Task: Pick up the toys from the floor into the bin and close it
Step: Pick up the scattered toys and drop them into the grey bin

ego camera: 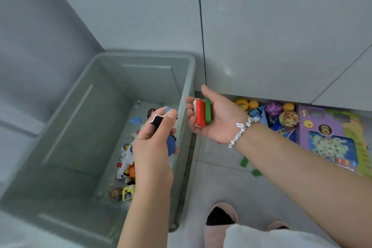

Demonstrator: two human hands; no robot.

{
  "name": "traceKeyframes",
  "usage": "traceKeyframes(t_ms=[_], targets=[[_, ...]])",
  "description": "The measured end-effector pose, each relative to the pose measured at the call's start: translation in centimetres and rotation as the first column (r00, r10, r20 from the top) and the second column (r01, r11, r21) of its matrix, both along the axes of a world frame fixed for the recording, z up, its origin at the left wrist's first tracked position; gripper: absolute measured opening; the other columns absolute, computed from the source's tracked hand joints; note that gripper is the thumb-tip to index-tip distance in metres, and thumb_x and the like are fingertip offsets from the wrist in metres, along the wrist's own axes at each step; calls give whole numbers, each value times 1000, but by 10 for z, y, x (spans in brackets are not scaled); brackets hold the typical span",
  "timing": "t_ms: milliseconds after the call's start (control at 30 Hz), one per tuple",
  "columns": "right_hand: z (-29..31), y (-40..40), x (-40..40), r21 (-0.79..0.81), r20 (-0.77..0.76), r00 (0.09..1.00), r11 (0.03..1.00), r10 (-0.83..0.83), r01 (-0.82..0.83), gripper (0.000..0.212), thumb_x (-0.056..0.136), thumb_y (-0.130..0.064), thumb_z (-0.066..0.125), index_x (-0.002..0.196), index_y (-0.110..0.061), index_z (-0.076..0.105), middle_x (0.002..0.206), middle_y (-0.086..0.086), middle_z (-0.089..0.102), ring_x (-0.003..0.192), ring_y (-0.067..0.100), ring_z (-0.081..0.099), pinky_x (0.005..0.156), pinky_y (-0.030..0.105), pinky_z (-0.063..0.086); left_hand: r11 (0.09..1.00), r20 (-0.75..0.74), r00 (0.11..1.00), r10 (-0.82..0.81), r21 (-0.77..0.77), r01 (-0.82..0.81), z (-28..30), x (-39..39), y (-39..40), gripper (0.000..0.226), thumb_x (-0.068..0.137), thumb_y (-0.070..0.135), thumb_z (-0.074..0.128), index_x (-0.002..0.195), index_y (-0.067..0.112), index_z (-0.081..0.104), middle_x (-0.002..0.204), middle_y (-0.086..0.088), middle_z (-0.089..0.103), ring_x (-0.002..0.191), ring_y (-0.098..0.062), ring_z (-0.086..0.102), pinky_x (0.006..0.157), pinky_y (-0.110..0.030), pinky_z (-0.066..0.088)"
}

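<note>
The left hand (155,139) is pinching small toys (170,144) over the grey bin (187,86), and should let go low inside, while the right hand (215,119) is holding red and green blocks (203,113) farther right, beside the rim.

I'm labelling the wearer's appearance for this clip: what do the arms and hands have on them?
Both forearms are bare, with no sleeves and no gloves. The right hand has a silver beaded bracelet with a small tag at the wrist. The left hand shows no jewellery.
</note>
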State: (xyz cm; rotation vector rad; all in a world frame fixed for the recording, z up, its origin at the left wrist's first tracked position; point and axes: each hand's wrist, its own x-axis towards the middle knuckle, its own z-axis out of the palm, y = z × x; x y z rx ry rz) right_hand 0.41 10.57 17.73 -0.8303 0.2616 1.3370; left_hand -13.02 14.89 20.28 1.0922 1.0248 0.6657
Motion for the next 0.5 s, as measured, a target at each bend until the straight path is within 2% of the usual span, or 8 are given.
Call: traceKeyframes(t_ms=[67,100,200,267,333,400,500], targets=[[14,21,-16,-24,89,991,995,99,-98,42,91,-47,48,93,-6,56,70,8,55,56,17,55,49,23,50,996,-44,995,92,21,-91,-1,-12,13,13,80,29,70,92,25,70,61,12,60,59,-8,48,56,-26,41],[16,31,-23,-42,141,981,991,131,-126,42,91,-46,48,95,-5,55,73,10,55,59,19,55,52,26,51,991,-57,990,131,30,-130,-6,-18,19,16,83,30,69,97,23,70,65,10,62,60,-7,50,58,-25,44],[11,55,-40,-77,287,941,983,182,-166,41,91,-46,49,101,-7,55,97,16,54,78,24,54,64,32,50,978,-95,973,210,15,-209,-19,-27,32,22,88,32,63,108,22,64,92,9,65,85,-4,60,78,-28,51],[4,64,-46,-95,362,904,974,228,-207,46,90,-50,48,111,-10,56,113,12,53,96,23,53,82,34,48,972,-116,965,236,19,-235,-27,-30,35,28,89,34,60,115,23,59,103,12,62,102,-8,58,94,-33,48],[-2,65,-49,-125,437,848,954,299,-272,51,92,-51,43,123,-12,53,131,7,50,121,20,47,108,39,33,971,-133,962,240,36,-237,-32,-31,35,32,90,35,59,120,24,56,108,15,60,105,-5,56,100,-36,45],[-5,61,-51,-142,491,802,940,339,-310,53,96,-47,36,131,-9,48,142,6,44,134,17,36,116,40,20,974,-134,965,226,63,-220,-33,-31,34,30,92,34,56,121,25,55,111,16,58,102,1,54,100,-32,44],[-5,51,-48,-115,525,795,951,303,-286,47,100,-38,31,129,-6,50,140,6,46,132,15,39,114,37,28,975,-150,973,174,163,-149,-33,-26,32,23,96,29,50,118,27,55,110,19,57,98,8,51,82,-15,41]])
